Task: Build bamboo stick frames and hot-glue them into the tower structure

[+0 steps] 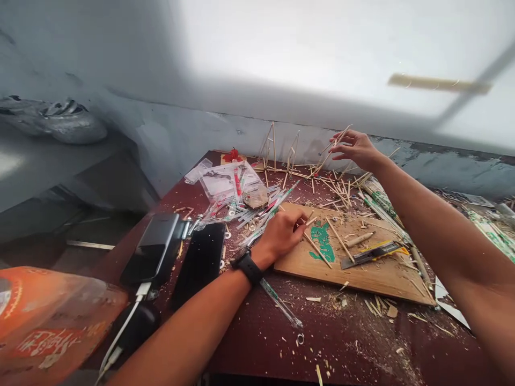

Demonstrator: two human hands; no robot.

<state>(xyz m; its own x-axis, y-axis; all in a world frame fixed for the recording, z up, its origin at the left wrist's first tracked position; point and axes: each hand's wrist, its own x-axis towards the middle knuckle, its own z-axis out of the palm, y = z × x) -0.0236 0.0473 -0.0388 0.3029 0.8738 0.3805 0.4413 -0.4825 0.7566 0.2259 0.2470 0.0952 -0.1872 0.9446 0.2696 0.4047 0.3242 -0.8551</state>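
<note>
My left hand (282,232) rests at the left end of a wooden board (382,276), fingers curled round thin wooden sticks (309,221); a black watch is on its wrist. My right hand (356,147) is raised at the table's far side, pinching a thin stick (336,142) that leans among other sticks. A small frame of upright sticks (273,145) stands by the wall, left of that hand. On the board lie more sticks (340,239), a green marking (322,242) and a utility knife (368,254).
Two black phones (201,260) (155,249) lie on the dark red table (257,338), one with a white cable (124,324). Clear plastic packs and pen tubes (237,185) clutter the back left. An orange bag (44,321) sits at lower left. Shavings and offcuts (378,305) cover the table.
</note>
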